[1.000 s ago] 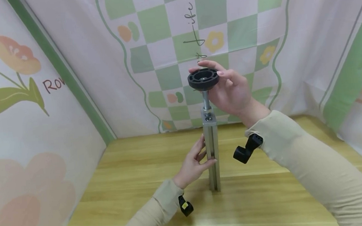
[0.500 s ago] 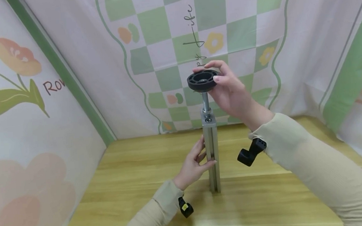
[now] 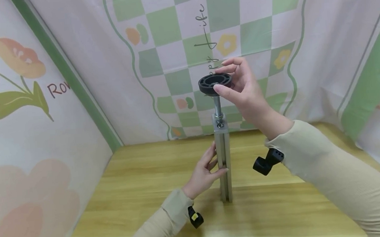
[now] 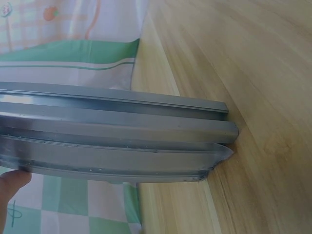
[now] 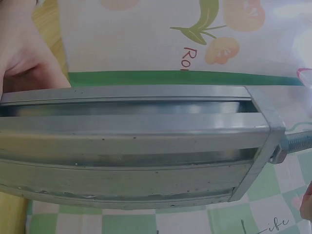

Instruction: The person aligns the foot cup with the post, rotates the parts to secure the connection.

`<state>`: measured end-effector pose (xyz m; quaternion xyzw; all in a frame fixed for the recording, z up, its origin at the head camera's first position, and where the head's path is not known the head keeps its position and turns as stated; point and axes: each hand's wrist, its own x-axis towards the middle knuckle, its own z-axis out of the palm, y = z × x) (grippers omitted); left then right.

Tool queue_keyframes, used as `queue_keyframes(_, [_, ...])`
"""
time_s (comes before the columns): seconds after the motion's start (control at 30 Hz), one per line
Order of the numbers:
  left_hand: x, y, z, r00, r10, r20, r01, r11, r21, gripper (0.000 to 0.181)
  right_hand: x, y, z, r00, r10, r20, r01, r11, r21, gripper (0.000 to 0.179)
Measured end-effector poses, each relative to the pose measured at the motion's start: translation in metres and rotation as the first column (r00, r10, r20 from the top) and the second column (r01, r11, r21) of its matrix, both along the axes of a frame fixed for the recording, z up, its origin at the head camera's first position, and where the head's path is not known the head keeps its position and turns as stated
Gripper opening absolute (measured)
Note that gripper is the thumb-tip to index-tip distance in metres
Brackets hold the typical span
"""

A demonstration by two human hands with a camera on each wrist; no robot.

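A slotted aluminium profile point(image 3: 222, 149) stands upright on the table, capped by an end plate point(image 5: 261, 151). From that plate rises a threaded bolt point(image 3: 217, 105) with a nut point(image 5: 279, 152) at its base, topped by a black round levelling foot point(image 3: 206, 89). My left hand point(image 3: 201, 175) grips the profile at mid-height, thumb in front and fingers behind. My right hand point(image 3: 248, 93) pinches the foot's rim, the thumb on the near side; its fingertips behind are partly hidden. In the left wrist view, the profile's lower end point(image 4: 214, 131) meets the wood surface.
The wood-grain table point(image 3: 140, 165) spreads around the profile's base. Behind it hangs a green-and-white checked curtain point(image 3: 222, 7), and a flower-printed curtain point(image 3: 21, 139) borders the left. Black camera mounts point(image 3: 263, 164) sit on both wrists.
The right hand's thumb has moved left across the near side of the foot, while its fingers shifted right behind the rim. The left hand and profile have stayed in place.
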<state>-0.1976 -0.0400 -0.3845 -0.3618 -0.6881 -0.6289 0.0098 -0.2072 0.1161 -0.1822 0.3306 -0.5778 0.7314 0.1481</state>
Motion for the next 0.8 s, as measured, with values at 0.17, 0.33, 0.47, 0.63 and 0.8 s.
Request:
queue_keyframes(0.17, [-0.001, 0.001, 0.000, 1.000, 0.004, -0.008, -0.004, 1.000, 0.017, 0.083, 0.005, -0.001, 0.004, 0.990, -0.140, -0.001, 0.139, 0.987, 0.080, 0.049])
queue_keyframes(0.33, [0.000, 0.000, -0.001, 1.000, 0.003, 0.005, -0.003, 1.000, 0.004, 0.083, 0.004, -0.003, 0.002, 0.990, -0.143, 0.004, 0.142, 0.988, 0.057, 0.045])
queue_keyframes(0.47, [0.001, 0.000, -0.001, 1.000, 0.002, 0.016, -0.001, 1.000, -0.005, 0.083, -0.001, -0.004, -0.002, 1.000, -0.002, 0.024, 0.003, 0.999, -0.048, 0.032])
queue_keyframes(0.63, [0.002, 0.000, -0.001, 1.000, 0.003, 0.030, -0.002, 1.000, -0.009, 0.083, -0.011, 0.000, -0.005, 0.954, 0.285, 0.092, -0.269, 0.951, -0.156, 0.028])
queue_keyframes(0.8, [0.001, 0.000, 0.000, 1.000, 0.009, 0.026, -0.009, 1.000, -0.020, 0.084, -0.019, 0.005, -0.004, 0.862, 0.491, 0.124, -0.464, 0.865, -0.193, 0.033])
